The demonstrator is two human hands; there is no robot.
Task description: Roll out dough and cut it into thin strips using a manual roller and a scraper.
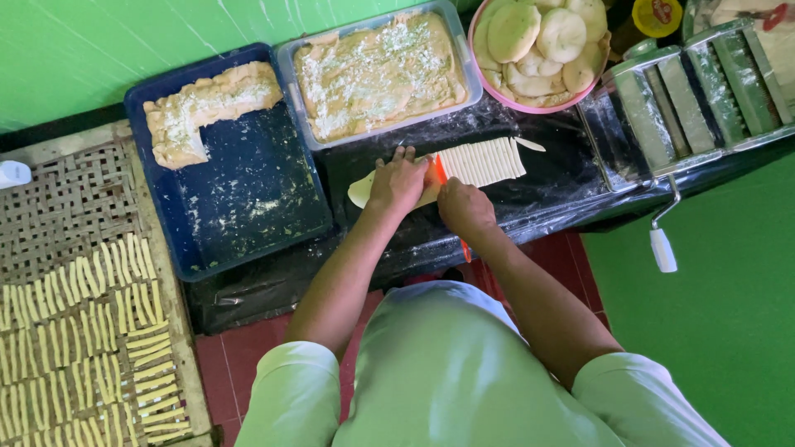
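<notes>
At frame centre, the left hand (pixel 397 180) presses flat on the dough sheet (pixel 361 190), while the right hand's (pixel 465 207) grip closes around an orange cutter (pixel 437 171) set crosswise just right of it.

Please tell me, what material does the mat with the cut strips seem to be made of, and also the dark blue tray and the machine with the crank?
The mat looks like woven strips of bamboo or similar plant fibre: a dull tan criss-cross weave. The dark blue tray seems plastic: even colour, rounded moulded rim, dusted with flour. The machine appears to be metal: grey, shiny rollers and plates, with a white, probably plastic, crank handle.
</notes>
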